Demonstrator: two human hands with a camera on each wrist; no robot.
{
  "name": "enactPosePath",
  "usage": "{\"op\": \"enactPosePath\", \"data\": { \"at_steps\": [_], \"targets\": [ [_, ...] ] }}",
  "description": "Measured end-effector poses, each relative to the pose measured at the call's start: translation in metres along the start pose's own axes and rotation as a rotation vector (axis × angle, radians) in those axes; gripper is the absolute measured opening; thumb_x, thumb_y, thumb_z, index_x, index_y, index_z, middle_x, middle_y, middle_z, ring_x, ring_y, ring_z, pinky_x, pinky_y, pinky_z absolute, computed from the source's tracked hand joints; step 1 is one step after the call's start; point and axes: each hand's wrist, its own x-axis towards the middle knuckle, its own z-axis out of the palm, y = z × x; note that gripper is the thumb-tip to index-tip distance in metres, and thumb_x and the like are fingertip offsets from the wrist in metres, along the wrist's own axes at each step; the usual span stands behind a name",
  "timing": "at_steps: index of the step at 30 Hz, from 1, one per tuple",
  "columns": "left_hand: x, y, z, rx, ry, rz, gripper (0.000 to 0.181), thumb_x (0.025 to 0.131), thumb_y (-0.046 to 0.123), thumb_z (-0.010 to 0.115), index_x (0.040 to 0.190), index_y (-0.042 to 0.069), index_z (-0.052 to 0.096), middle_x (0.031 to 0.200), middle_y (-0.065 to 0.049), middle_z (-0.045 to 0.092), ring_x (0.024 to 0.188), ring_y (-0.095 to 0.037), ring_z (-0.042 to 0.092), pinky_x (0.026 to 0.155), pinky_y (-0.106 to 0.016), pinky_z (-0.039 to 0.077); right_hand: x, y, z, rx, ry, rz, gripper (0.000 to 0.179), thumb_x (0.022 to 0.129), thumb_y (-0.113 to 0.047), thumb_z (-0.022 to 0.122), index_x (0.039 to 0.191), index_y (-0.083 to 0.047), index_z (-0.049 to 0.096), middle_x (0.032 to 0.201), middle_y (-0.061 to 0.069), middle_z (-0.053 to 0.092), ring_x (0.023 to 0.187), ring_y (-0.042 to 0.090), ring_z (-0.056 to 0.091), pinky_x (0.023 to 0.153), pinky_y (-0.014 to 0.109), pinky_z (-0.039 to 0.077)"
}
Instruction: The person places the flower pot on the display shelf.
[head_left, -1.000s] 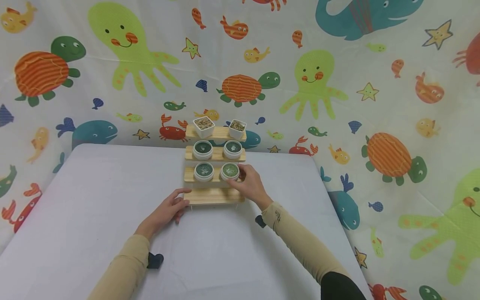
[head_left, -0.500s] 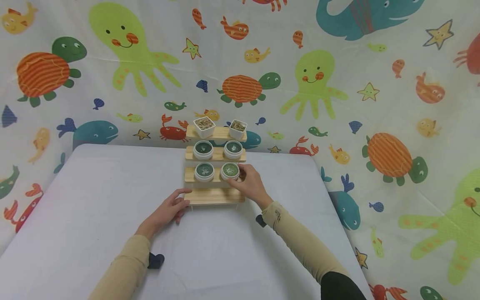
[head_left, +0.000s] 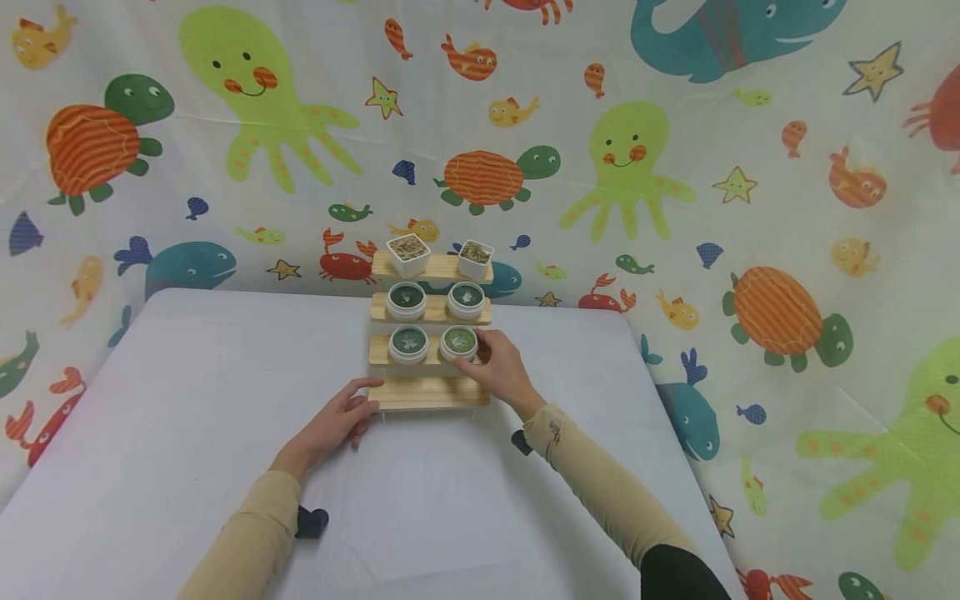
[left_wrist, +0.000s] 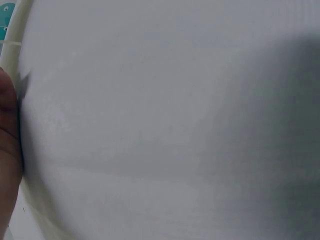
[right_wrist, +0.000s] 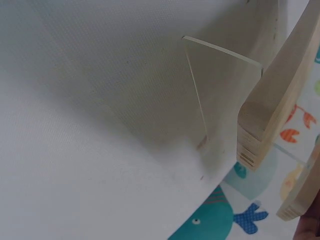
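A tiered stand with wooden shelves (head_left: 429, 393) and clear supports stands on the white-covered table. My right hand (head_left: 501, 368) pinches a round white jar with a green top (head_left: 459, 340) by its right side, at the right of the second shelf from the bottom. My left hand (head_left: 337, 423) holds the left end of the bottom shelf, index finger at its back corner and thumb at its front corner. Beside the pinched jar sits a jar with a dark green top (head_left: 408, 342). In the right wrist view, only a bit of my hand (right_wrist: 307, 227) shows beneath a shelf end (right_wrist: 255, 142).
Two more dark-topped jars, left (head_left: 406, 298) and right (head_left: 466, 298), sit one shelf higher. On the top shelf are two square white pots, a larger one (head_left: 408, 260) and a smaller one (head_left: 474, 265), with grainy contents. A sea-animal curtain (head_left: 525, 100) hangs behind the table.
The green-topped jar and my right fingertips have shifted very slightly to the left. My left hand stays on the bottom shelf's end.
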Motion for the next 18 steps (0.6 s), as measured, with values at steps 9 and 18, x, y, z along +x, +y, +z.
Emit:
{"op": "enactPosePath", "data": {
  "at_steps": [9, 18],
  "targets": [
    [-0.0011, 0.0012, -0.0006, -0.012, 0.016, 0.017, 0.052, 0.101, 0.030, 0.055, 0.146, 0.014, 0.035, 0.072, -0.004, 0.044, 0.058, -0.018, 0.046, 0.054, -0.031, 0.046, 0.0023, 0.0017, 0.0012, 0.001, 0.000, -0.007, 0.059, 0.084, -0.032, 0.077, 0.130, -0.001, 0.057, 0.119, 0.011, 0.059, 0.103, 0.019, 0.058, 0.088, 0.031, 0.050],
    [-0.0054, -0.0026, -0.0018, -0.159, 0.090, 0.038, 0.046, 0.102, 0.028, 0.052, 0.143, 0.012, 0.038, 0.086, -0.010, 0.050, 0.065, -0.017, 0.047, 0.055, -0.033, 0.050, -0.0009, 0.0093, -0.0003, -0.021, 0.030, 0.016, 0.064, 0.083, -0.035, 0.078, 0.133, -0.002, 0.056, 0.123, 0.011, 0.058, 0.105, 0.019, 0.057, 0.090, 0.033, 0.049]
  ]
}}
